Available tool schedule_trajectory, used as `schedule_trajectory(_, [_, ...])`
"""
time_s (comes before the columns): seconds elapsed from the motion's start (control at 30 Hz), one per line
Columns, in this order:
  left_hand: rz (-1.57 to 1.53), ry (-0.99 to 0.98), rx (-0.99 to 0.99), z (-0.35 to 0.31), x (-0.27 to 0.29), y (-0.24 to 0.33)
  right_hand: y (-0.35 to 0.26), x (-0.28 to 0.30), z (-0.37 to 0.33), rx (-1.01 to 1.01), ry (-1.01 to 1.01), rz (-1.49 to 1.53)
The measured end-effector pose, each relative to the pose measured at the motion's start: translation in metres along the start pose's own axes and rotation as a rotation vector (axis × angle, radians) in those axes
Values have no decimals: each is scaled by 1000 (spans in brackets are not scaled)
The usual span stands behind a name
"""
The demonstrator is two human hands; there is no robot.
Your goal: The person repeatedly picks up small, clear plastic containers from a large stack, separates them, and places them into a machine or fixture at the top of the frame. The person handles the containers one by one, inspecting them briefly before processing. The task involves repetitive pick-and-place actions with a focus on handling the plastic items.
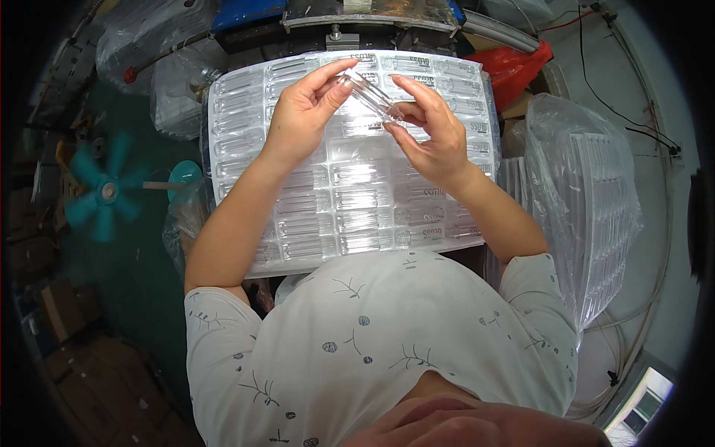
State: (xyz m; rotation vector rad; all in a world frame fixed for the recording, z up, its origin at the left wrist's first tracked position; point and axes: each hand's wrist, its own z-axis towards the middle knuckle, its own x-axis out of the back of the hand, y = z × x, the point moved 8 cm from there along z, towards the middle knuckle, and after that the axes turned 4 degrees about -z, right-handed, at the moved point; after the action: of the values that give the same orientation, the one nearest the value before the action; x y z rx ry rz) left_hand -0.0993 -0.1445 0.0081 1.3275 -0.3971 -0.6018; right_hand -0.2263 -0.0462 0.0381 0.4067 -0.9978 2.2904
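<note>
Between my two hands, above the tray, a clear see-through tube [370, 95] is held at a slant. My left hand [299, 118] pinches its upper left end between thumb and fingers. At the lower right end, the thumb and curled fingers of my right hand [438, 141] close around the tube. Beneath them lies a wide white tray [339, 152] with rows of similar clear tubes [363, 200] lying in its pockets. Some tubes, mostly on the right side, bear dark printing. A few pockets near the middle hold no tube.
Beyond the tray stands a metal machine part [339, 37] with a blue side. A red bag [514, 71] is at the far right. Bagged stacked trays [592, 216] stand at the right. To the left are a teal fan [109, 190] and cardboard boxes [104, 380].
</note>
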Motion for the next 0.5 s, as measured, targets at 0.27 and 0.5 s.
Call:
schedule_trajectory(0.27, [-137, -58, 114, 6, -9, -15, -18, 5, -2, 302, 22, -191])
schedule_trajectory(0.5, [353, 214, 34, 67, 23, -22, -2, 27, 30, 312, 156, -347])
